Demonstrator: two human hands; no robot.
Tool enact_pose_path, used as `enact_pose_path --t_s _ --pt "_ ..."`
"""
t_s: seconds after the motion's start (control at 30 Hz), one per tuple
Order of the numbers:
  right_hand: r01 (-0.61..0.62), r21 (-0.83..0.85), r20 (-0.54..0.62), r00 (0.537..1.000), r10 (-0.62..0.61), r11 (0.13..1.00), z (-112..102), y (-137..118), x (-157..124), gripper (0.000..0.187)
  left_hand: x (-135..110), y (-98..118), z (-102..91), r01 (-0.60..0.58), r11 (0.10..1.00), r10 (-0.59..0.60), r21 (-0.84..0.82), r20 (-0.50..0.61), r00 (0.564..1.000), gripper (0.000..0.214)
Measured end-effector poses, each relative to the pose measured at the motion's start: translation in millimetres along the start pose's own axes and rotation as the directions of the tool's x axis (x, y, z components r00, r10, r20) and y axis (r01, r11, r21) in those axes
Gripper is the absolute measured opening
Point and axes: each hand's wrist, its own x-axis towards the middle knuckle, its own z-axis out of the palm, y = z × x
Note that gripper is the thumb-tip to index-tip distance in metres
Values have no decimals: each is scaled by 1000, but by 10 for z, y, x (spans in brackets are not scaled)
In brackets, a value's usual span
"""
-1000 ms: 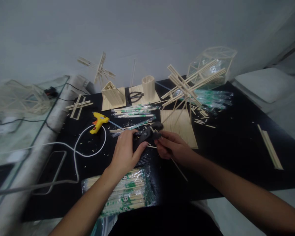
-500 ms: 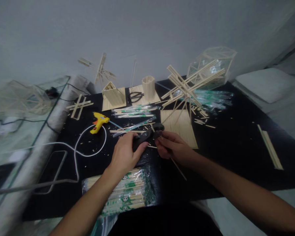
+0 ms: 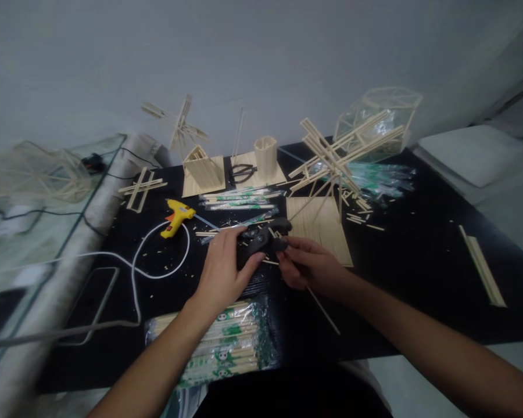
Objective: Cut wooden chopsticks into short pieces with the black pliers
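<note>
My left hand [image 3: 223,270] is closed round the handles of black cutting pliers [image 3: 261,238] above the middle of the black table [image 3: 418,273]. My right hand [image 3: 309,264] pinches a thin wooden stick [image 3: 325,312] and holds one end at the pliers' jaws. The stick's free end slants toward the near right. Both hands are close together, just in front of a flat panel of sticks [image 3: 320,226].
A wrapped pack of chopsticks [image 3: 220,345] lies at the near edge. A yellow glue gun [image 3: 176,216] with a white cord [image 3: 135,273] sits to the left. Stick models [image 3: 331,157], a small stick cup [image 3: 265,155], scissors [image 3: 240,172] and loose offcuts crowd the back.
The view has shifted slightly. The pliers and both hands stay close together at the stick, and the stick's free end now reaches a little farther toward the near right.
</note>
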Motion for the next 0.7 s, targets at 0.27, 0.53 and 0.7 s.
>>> enact_pose_path --t_s 0.27,0.53,0.7 --pt "61 -121 56 997 -54 991 -10 49 0 22 -6 14 12 -4 1000 3 24 49 999 54" --pt "85 -315 42 996 -76 945 50 0 -27 25 -26 17 19 -23 999 22 24 24 999 75" --pt "105 -337 62 994 -89 936 61 14 -24 25 -37 17 50 -8 999 7 39 20 1000 77"
